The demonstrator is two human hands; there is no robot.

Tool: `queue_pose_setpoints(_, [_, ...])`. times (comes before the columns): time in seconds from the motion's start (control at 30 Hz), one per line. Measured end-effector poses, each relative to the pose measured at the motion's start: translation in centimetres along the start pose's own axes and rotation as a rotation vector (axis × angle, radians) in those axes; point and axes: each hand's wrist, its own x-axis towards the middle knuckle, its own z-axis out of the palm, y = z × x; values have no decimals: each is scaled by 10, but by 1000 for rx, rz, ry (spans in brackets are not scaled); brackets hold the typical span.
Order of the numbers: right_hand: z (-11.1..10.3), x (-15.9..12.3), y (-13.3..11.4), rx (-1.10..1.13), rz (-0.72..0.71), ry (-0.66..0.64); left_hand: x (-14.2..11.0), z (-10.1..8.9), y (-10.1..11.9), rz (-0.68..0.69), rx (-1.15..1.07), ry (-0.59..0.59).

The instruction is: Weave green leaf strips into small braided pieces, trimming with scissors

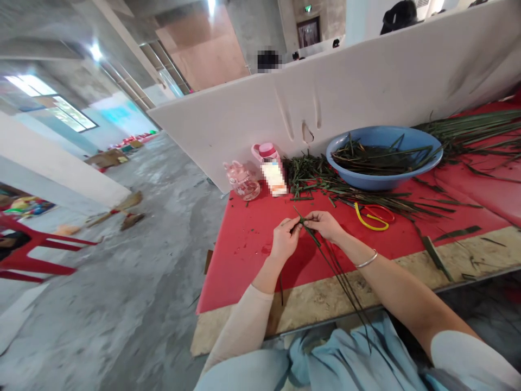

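Observation:
My left hand (285, 238) and my right hand (323, 224) meet above the red table covering, both with fingers pinched on a small bundle of green leaf strips (312, 234). A short tip of the strips sticks up past my fingertips. Their long, thin ends trail down toward my lap, across the table's front edge. How the strips cross between my fingers is too small to make out. Right of my hands lie scissors (372, 218) with yellow and red handles, flat on the red covering.
A blue basin (385, 182) holds wet leaf strips. Cut leaf pieces (309, 176) are heaped beside it, and long leaves (484, 127) lie at the right. A clear pink bottle (243, 182) and a pink-lidded bottle (267, 147) stand before a white partition (244, 111). A red chair (36, 244) is at left.

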Motion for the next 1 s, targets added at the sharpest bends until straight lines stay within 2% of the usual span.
queue_pose_setpoints(0.17, [-1,3,9,-68,-41,-23,2,-7,-17,-13,25,-50])
queue_pose_setpoints(0.27, [-10,4,4,-144,-31,-114,5,-4,-30,-101,-98,-79])
queue_pose_setpoints(0.37, [-22,3,-2,-258,37,-236,8,0,-41,-200,-215,-168])
queue_pose_setpoints(0.47, [-30,3,-2,-322,18,-271,8,2,-45,-219,-234,-218])
queue_pose_setpoints(0.67, [-29,4,1,-427,-55,-254,6,1,-45,-125,-169,-219])
queue_pose_setpoints(0.83, [-24,3,-6,-601,-140,-177,3,3,-48,-194,-99,-147])
queue_pose_setpoints(1.0, [-20,0,-8,-793,-281,-81,1,4,-46,-208,-96,-124])
